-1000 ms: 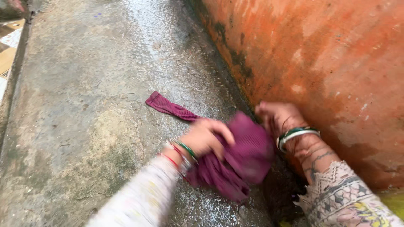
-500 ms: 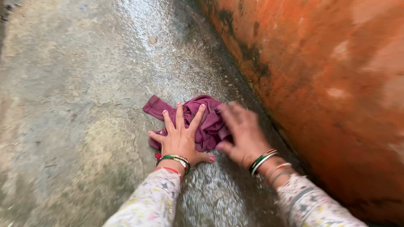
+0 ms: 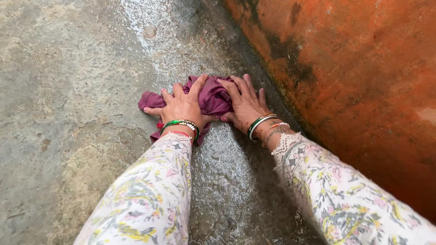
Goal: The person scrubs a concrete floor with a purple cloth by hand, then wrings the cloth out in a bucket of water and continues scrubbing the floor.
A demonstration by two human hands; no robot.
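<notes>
Both arms reach toward twelve o'clock. The left hand (image 3: 180, 107) lies flat, fingers spread. The right hand (image 3: 245, 104) presses palm-down beside it.

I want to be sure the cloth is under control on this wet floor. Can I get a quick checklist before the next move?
1. Left hand flat on the maroon cloth: ok.
2. Right hand flat on it too: ok.
3. Cloth bunched under both palms, no long tail loose: ok.
4. Concrete floor wet near the cloth: ok.
5. Clearance from the orange wall: ok, right hand apart from it.
6. Cloth fully wet: cannot tell.
</notes>
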